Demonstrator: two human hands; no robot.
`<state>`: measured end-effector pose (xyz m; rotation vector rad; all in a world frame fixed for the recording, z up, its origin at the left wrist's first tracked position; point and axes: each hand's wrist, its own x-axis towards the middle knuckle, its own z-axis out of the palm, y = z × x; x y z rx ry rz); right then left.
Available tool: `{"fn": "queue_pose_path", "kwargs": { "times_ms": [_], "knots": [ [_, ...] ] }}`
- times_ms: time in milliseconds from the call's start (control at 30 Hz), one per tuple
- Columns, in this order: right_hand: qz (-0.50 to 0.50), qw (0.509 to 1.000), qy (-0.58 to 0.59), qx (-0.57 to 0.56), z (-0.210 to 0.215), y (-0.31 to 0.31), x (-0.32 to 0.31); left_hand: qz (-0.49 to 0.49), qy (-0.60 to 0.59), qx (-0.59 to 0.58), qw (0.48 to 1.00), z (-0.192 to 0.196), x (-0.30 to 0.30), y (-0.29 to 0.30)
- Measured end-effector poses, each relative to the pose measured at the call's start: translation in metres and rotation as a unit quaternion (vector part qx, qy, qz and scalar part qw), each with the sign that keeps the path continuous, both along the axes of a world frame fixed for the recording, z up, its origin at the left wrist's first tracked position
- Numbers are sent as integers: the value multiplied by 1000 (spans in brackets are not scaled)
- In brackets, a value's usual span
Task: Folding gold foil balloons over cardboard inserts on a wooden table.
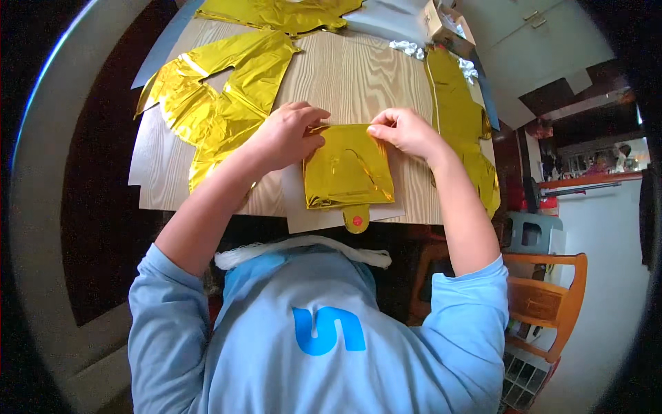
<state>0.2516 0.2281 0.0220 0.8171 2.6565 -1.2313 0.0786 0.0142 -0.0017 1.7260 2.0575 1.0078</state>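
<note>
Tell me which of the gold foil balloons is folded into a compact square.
The small gold balloon at the table's near edge, between both hands, with a round tab with a red dot hanging off. The other gold balloons lie spread out and crumpled.

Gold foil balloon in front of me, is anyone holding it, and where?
Both hands: left hand and right hand pinch the folded gold foil balloon at its top edge corners.

Table (358, 76): pale wood grain, carrying everything.
Left foil sheet (214, 103): large crumpled gold piece, flat on the table.
Far foil sheet (276, 14): gold, at the table's far edge.
Right foil strip (458, 117): long, gold, draped over the right edge.
Cardboard box (448, 24): open, far right corner.
Wooden chair (545, 303): orange-brown, beside the table, lower right.
</note>
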Motion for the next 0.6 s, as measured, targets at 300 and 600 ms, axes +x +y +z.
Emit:
{"fn": "queue_pose_path", "kwargs": {
  "times_ms": [300,600],
  "knots": [
    [60,992,-29,-111,7,-4,3,0,30,37,999,-4,0,1],
    [5,968,-32,-250,12,-2,7,3,-269,-129,955,16,-14,-7]
  ]
}}
